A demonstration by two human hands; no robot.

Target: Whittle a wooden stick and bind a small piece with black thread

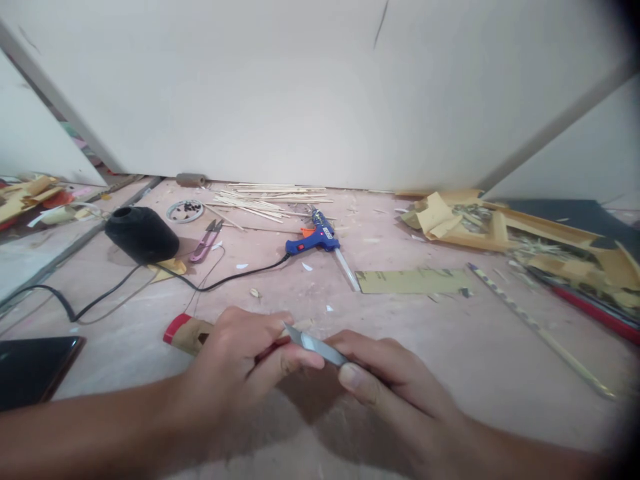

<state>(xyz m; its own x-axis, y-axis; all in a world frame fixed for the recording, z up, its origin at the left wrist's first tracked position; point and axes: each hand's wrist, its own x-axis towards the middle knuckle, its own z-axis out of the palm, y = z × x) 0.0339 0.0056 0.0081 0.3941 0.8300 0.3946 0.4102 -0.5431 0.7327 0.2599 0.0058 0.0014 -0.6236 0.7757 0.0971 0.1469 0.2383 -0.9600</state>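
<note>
My right hand (pixel 395 380) is closed round a craft knife (pixel 325 348), its grey blade pointing up and left. The blade's tip lies close against the curled fingers and thumb of my left hand (pixel 255 357). From behind the left hand sticks out a brown piece with a red end (pixel 187 332), and a dark spot shows on it. The left fingers appear wrapped round this piece, though most of it is hidden. Beyond the hands lies a blue glue gun (pixel 315 239) with a clear glue stick in its back. A sandpaper-like strip (pixel 415 281) lies right of it.
A black thread cone (pixel 143 235), pink snips (pixel 207 241) and a round lid (pixel 185 211) lie on the left. Thin wooden sticks (pixel 265 200) lie by the white panel (pixel 300 93). A cord crosses the left side. Cardboard trays (pixel 480 230) with scraps stand right, near a patterned stick (pixel 540 330).
</note>
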